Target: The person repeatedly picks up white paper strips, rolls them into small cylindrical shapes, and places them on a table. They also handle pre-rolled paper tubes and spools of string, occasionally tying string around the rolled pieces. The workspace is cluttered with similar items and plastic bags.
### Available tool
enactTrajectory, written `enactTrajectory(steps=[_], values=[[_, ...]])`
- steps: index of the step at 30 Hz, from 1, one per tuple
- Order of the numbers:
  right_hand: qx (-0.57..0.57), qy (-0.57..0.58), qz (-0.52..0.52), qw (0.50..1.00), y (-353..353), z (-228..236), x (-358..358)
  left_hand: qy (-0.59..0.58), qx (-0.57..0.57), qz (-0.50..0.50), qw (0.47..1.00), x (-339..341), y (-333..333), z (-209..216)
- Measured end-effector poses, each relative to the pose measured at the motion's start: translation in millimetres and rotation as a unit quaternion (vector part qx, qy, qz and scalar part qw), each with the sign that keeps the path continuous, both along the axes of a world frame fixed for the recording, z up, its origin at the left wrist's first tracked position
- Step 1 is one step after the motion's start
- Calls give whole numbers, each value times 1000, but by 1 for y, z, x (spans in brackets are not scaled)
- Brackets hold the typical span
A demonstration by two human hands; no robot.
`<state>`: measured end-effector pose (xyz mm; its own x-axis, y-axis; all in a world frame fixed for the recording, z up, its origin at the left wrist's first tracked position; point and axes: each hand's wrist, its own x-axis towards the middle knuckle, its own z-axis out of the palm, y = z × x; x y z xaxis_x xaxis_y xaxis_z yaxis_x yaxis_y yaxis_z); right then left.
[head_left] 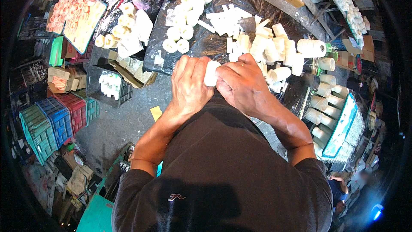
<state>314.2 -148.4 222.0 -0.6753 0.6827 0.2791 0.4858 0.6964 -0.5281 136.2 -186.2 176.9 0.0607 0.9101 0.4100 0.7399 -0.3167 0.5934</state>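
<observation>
A smooth white rounded piece (211,74), candle-like in look, is held between my two hands just past the front of my dark shirt. My left hand (189,81) is closed, its fingers curled round the left side of the piece. Opposite it, my right hand (241,81) presses bent fingers and thumb against the right side. Fingers hide part of the piece. Beyond my hands, white ring-ended cylinders (186,32) stand on a black plastic sheet (210,45). White blocks and strips (227,20) lie heaped past my right hand.
A cone of white thread (311,48) lies right of the heap. Pale cylinders (318,102) line up beside a turquoise-edged tray (341,126). At left stand coloured crates (61,118), a dark crate of white pieces (124,92) and a tray of orange and cream pieces (83,25).
</observation>
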Motion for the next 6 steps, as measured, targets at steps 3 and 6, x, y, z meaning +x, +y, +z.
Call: enactTrajectory(steps=[3,6], values=[[-3,-2,-13,1000,-2,-2,-1,0,1,-3,1000,1,1,2],[-16,-19,-12,1000,-2,-2,0,8,4,-9,1000,2,0,3]])
